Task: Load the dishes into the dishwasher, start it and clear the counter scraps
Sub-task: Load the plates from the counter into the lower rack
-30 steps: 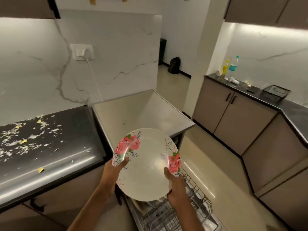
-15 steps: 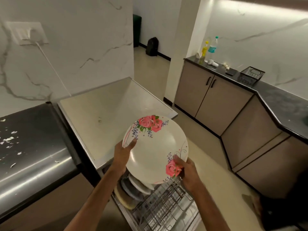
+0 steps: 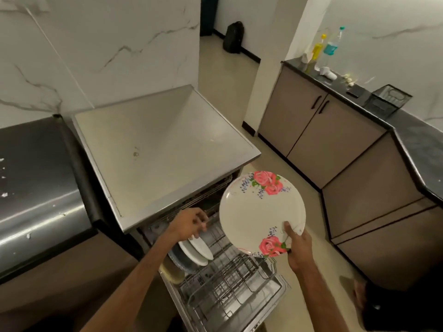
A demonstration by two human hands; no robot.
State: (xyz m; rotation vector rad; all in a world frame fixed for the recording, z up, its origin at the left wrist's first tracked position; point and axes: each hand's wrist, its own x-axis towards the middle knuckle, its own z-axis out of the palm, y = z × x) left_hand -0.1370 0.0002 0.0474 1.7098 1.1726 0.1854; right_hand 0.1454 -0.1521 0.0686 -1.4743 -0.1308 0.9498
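A: How far is the job, do you think?

B: About the middle, in my judgement. The dishwasher stands open with its lower rack pulled out. A few dishes stand already in the rack, on its 9 o'clock side. Most slots look free. The machine seems not started, and scraps lie on the desk at 9 o'clock of the view.

A: And the hands?

B: The right hand pinches the plate at its 5 o'clock rim, thumb on the face and fingers behind. The plate is in the air, tilted, above the lower rack, and touches nothing else. The left hand is at 9 o'clock of the plate, its fingers curled at the front of the upper rack. Whether it really grips it, I cannot tell.
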